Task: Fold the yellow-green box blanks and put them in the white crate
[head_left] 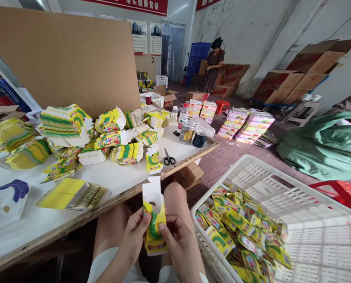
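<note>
Above my lap, a small yellow and green carton (154, 226) stands upright with its white top flap raised. My left hand (137, 228) pinches its left edge, thumb on the front face. My right hand (178, 236) grips the right edge, with the thumb pressed on the front. Whether anything is inside the carton I cannot tell. Just beyond, on the white table (116, 179), another carton (154, 160) of the same print stands near the edge. Black-handled scissors (169, 158) lie beside it.
Stacks of flat yellow cartons (65, 124) cover the table's back. A jar (188, 131), a bottle (183, 114) and a dark mug (199, 138) stand at its right corner. At my right, a white plastic basket (317, 220) holds many cartons. A person (213, 67) stands farther back.
</note>
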